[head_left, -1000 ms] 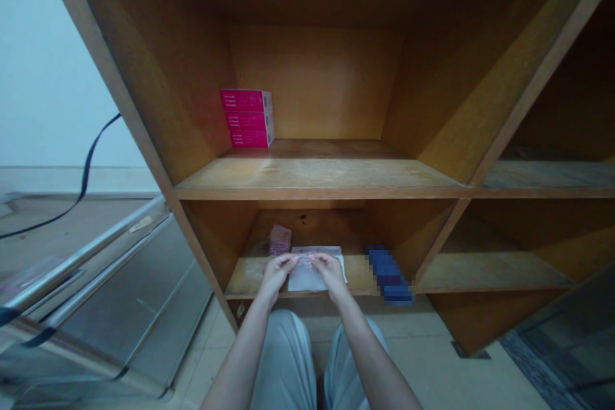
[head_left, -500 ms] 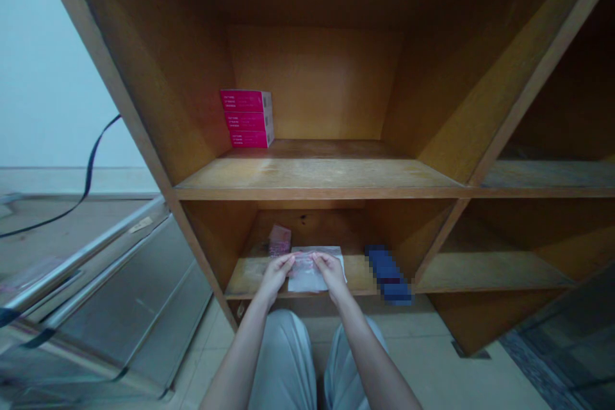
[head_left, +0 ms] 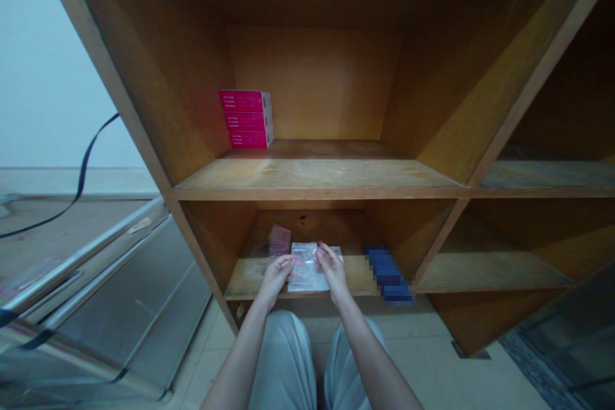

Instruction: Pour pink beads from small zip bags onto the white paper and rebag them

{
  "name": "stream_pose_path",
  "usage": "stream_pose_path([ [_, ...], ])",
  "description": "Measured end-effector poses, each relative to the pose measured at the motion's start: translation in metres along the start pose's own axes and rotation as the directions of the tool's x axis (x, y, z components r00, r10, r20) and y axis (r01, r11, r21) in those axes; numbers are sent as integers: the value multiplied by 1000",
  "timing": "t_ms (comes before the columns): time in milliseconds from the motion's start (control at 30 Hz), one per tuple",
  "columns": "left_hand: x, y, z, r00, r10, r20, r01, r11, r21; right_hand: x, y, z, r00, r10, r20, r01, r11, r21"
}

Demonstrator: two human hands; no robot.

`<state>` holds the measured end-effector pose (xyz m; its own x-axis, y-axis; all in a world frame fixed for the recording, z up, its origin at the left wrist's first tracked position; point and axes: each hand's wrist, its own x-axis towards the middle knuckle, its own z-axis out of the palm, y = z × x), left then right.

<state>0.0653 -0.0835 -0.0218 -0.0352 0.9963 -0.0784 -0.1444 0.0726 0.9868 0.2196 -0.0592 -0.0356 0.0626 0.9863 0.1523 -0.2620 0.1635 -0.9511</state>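
1. Left hand (head_left: 275, 280) and right hand (head_left: 333, 271) are slightly apart, fingertips on a clear plastic bag (head_left: 304, 267) between them; can't tell if they're pinching it.
2. Bag's lying on a white sheet (head_left: 312, 284) on the lower shelf (head_left: 250, 277).
3. Just past the left hand: 1 pink packet (head_left: 279, 241). Right of the right hand: 1 blurred blue thing (head_left: 388, 274).
4. Upper shelf (head_left: 312, 174): 3 stacked pink boxes (head_left: 246, 118), print too small to read.

Straight ahead of you stands a wooden shelving unit (head_left: 314, 83) with honey-coloured panels. Its upper shelf board (head_left: 312, 174) runs across and continues into a darker bay on the right. On your far left, a pale blue-white wall (head_left: 45, 77) meets a skirting strip (head_left: 72, 180), and a black cord (head_left: 82, 163) curves in front of it. Near left sits a stainless-steel cabinet (head_left: 120, 288) with long rails. Beige floor tiles (head_left: 423, 371) reach a dark grey mat (head_left: 557, 349) near right. The light is dim and soft.
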Motion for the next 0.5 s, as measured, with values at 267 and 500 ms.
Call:
stream_pose_path([
  [267, 7, -7, 1, 999, 14, -30, -15, 1000, -17, -11, 8, -2, 995, -29, 97, 28, 1000, 14],
  [500, 15, -20, 2, 997, 42, -70, -41, 999, 16, -13, 8, -1, 994, -3, 108, 10, 998, -61],
])
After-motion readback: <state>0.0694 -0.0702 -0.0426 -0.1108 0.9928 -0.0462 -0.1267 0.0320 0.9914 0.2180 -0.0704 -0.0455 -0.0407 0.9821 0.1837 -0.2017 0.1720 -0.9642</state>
